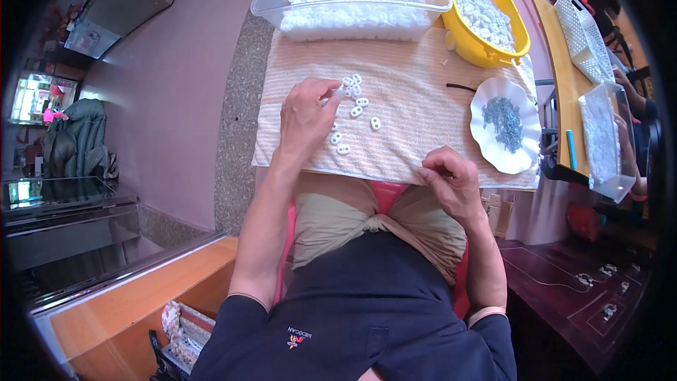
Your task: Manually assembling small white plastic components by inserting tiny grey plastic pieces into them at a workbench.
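My left hand [308, 116] is over the striped towel [412, 109], thumb and fingers closed on a small white plastic piece that mostly hides behind the fingertips. Right beside them lies a cluster of white oval pieces [356, 89] with two dark spots each. More such pieces are scattered to the right, like the one at the middle of the towel [375, 123], and nearer to me [343, 149]. At the towel's front edge my right hand [453, 182] has its fingers curled, thumb against forefinger. Anything in that pinch is too small to make out.
A clear bin [352, 28] of white pieces stands at the far edge, beside a yellow tub [523, 35] of similar pieces. To the right are a scalloped white dish [485, 148] of small dark bits and a black stick [460, 87]. Another person's hands [627, 123] work at a side table.
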### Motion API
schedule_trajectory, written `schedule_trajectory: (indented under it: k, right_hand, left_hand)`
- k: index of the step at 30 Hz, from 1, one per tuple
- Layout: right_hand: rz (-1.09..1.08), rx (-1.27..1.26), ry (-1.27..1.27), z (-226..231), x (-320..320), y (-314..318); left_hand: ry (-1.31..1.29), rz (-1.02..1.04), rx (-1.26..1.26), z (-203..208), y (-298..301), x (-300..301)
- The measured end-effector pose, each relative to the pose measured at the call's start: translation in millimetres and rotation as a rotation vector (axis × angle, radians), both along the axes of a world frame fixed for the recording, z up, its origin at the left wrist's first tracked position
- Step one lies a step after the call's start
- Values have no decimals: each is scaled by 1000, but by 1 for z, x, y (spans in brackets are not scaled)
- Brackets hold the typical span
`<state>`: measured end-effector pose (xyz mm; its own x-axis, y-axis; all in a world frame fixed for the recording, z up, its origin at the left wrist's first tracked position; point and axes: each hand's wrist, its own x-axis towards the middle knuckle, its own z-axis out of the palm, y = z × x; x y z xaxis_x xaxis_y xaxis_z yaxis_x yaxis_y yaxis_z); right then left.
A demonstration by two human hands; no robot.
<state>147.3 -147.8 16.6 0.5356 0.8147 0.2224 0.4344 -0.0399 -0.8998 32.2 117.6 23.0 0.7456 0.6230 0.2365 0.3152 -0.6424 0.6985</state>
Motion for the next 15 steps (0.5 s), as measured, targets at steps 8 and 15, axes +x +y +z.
schedule_trajectory:
  k: [8,15]
  right_hand:
    - [29,21,-34,1,-2,2]
    - [18,15,44,0,-5,2]
  left_hand:
    - [127,-27,92,7,1,-3]
    - [138,-38,175,1,-1,10]
